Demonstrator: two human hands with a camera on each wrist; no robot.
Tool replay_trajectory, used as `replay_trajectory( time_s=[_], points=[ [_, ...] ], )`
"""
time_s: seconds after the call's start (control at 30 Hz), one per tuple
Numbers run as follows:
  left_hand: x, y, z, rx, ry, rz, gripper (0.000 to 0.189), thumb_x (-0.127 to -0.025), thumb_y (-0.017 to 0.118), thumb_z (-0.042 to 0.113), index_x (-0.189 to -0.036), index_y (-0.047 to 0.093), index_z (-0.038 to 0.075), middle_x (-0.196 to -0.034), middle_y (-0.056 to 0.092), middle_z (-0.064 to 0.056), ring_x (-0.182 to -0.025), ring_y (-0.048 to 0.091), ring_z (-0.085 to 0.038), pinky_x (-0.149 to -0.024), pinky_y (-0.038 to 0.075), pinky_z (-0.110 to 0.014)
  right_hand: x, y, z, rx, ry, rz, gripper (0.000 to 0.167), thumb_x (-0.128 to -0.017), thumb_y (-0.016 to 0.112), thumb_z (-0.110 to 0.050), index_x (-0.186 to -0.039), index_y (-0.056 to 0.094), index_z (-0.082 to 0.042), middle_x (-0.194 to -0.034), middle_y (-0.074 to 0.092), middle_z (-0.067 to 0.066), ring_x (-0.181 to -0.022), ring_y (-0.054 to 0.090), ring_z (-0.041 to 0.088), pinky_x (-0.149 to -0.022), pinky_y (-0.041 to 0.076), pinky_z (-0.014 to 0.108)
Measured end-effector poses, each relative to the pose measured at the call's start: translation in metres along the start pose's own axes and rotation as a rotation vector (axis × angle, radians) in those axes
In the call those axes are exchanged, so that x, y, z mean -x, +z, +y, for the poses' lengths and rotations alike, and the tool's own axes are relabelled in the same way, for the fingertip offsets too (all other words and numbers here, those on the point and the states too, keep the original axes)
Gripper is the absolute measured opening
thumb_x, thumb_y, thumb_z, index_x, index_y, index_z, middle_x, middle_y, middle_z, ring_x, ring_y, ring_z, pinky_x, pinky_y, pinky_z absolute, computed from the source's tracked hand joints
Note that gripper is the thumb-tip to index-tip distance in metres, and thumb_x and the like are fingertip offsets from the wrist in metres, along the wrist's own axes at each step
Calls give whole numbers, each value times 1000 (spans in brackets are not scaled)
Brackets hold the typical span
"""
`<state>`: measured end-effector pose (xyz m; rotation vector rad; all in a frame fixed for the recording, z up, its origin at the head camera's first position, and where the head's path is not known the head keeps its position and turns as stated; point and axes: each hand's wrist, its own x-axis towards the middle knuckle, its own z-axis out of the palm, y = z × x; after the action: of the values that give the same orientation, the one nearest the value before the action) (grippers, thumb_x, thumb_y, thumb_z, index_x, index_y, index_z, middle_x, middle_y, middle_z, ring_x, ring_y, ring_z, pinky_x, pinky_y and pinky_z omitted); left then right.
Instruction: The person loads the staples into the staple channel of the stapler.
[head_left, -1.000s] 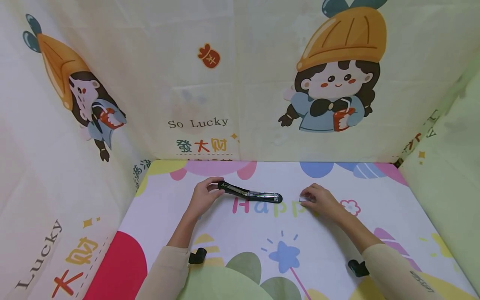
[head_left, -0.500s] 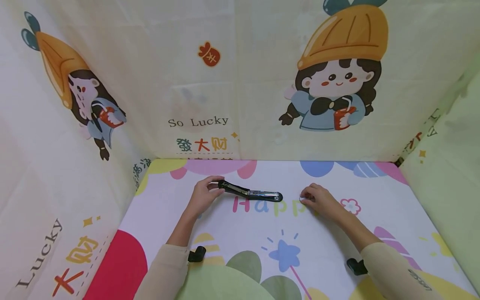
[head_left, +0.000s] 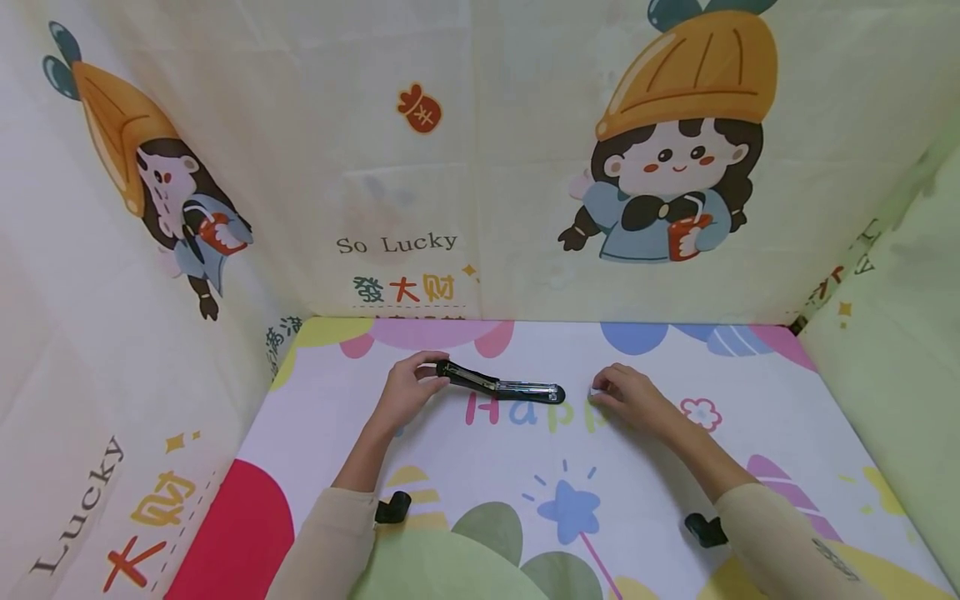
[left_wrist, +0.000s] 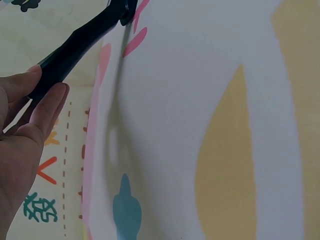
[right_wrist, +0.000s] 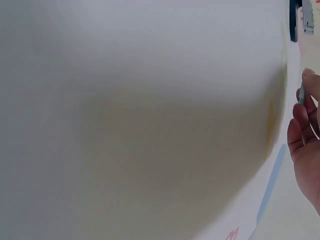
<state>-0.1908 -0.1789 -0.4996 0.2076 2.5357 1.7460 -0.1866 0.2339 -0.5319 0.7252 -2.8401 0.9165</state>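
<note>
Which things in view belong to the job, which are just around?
Job, apparently:
opened stapler, in left grip
small pale piece, maybe staples, in right grip

Just around:
printed tabletop
printed backdrop
black wrist cameras

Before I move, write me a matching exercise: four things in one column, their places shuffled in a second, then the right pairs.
Things
1. Long black stapler, swung open
2. Small pale strip
3. Blue five-pointed printed star
4. Red rounded printed shape

Places
A. Pinched in the right hand
B. Along the left edge of the tabletop, head view
C. One end gripped by the left hand
D. Low in the head view, right of centre

Pairs: 1-C, 2-A, 3-D, 4-B
</note>
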Motion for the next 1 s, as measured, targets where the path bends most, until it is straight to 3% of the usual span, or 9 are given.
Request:
replay_trajectory(
  time_s=[0.53, 1.0],
  points=[
    [0, -1, 1, -10, -9, -2, 45, -90, 75, -4, -134, 65, -1, -136, 65, -17, -120, 67, -35, -91, 61, -35, -30, 13, -26, -69, -76, 7, 14, -92, 77, -6, -105, 71, -8, -99, 69, 3, -89, 69, 19, -78, 59, 32],
    [-1, 1, -3, -3, -11, 1, 45, -90, 75, -4, -134, 64, -2, -137, 64, -18, -120, 67, -36, -91, 61, -33, -58, 24, -59, -65, -92, -92, 13, -96, 73, -12, -108, 71, -9, -102, 67, 2, -96, 69, 19, -86, 59, 37]
  ],
)
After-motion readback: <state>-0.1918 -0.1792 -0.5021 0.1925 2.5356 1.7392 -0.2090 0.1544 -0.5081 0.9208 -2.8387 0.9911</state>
